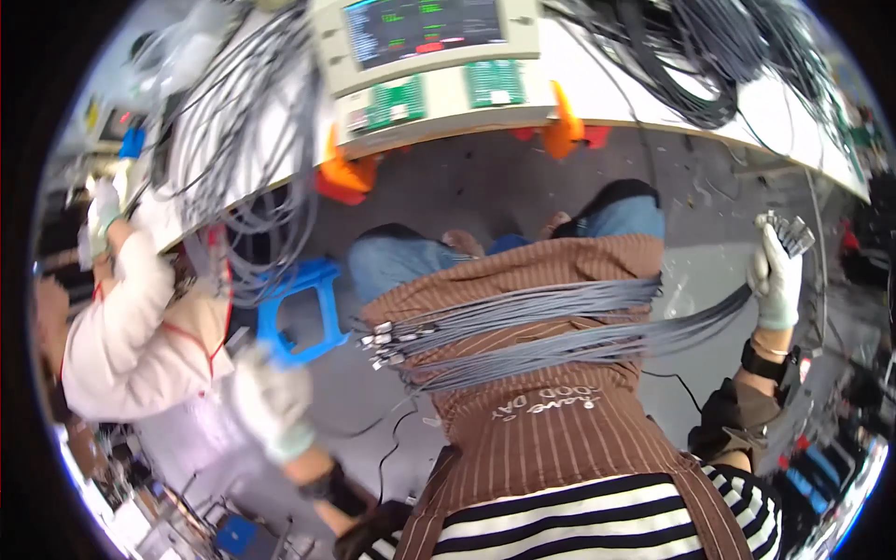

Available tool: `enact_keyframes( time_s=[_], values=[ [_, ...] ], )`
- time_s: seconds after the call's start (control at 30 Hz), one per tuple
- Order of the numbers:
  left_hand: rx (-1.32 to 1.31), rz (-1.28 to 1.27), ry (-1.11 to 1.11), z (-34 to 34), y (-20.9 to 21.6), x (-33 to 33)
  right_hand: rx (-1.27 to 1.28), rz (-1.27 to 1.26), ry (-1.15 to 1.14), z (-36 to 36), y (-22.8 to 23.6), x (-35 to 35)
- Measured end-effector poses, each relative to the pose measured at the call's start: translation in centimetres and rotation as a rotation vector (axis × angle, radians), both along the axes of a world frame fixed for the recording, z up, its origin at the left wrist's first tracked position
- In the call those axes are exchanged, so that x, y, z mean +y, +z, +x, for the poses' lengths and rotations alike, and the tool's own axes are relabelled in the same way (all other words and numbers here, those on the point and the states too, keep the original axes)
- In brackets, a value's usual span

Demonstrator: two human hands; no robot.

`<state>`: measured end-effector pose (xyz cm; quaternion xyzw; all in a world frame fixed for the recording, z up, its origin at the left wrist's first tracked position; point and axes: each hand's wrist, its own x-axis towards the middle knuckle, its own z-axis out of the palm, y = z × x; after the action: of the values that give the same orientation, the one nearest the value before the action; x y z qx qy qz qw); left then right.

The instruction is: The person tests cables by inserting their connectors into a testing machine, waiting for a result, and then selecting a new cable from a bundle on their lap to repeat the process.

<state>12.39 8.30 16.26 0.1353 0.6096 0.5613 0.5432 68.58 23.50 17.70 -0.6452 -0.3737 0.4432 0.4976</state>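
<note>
In my white-gloved right hand [777, 280], far out to the right, the fingers close around one end of a grey cable bundle [686, 327]. Metal connectors [793, 235] stick out past those fingers. The bundle runs left across my lap, over a brown striped apron [532, 411]. Beside it, a second group of grey cables [551, 303] lies over the lap, and metal plugs [397, 341] gather at the left end. My gloved left hand [271, 401] is out to the left, apart from the cables; motion smears its fingers, so their pose is unclear.
Ahead, a tester with a screen [425, 33] and green circuit boards [397, 101] stands on a white table, with orange clamps [562, 121] at its edge. Cable heaps [719, 65] flank it. A blue stool [303, 308] and a co-worker's pale sleeve [140, 327] are at left.
</note>
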Motion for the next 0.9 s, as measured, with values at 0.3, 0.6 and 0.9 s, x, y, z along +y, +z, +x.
enact_keyframes(
  time_s=[0.3,0.6,0.9],
  values=[
    [-0.222,0.326,-0.392,13.7,0.3,11.5,0.421,0.214,0.570,-12.7,1.0,1.8],
    [0.143,0.254,-0.223,14.4,0.7,15.2,0.197,-0.077,0.539,-19.9,2.0,4.3],
    [0.084,0.294,-0.010,15.4,0.9,17.5,0.564,-0.195,0.515,-23.2,0.0,4.6]
  ],
)
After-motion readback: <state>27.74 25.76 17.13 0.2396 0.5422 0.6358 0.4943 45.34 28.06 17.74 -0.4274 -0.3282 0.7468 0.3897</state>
